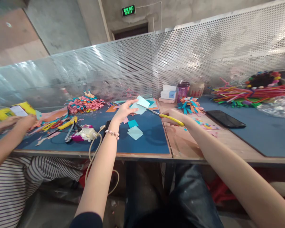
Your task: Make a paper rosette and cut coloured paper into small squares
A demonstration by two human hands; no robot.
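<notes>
Pinched in my left hand is a piece of light blue paper, held up above the blue mat. My right hand grips a pair of yellow-handled scissors, whose blades point left to the edge of that paper. Whether the blades are cutting into it is too small to tell. Below my hands, pale blue paper squares and a brighter blue square lie on the mat. A small pink paper piece is beside them.
Left of me, a co-worker's hands are at the table near several tools. A power strip with a cable lies between us. Pink paper strips, a purple cup, a tissue box and a black phone sit around. Perforated metal panels stand behind.
</notes>
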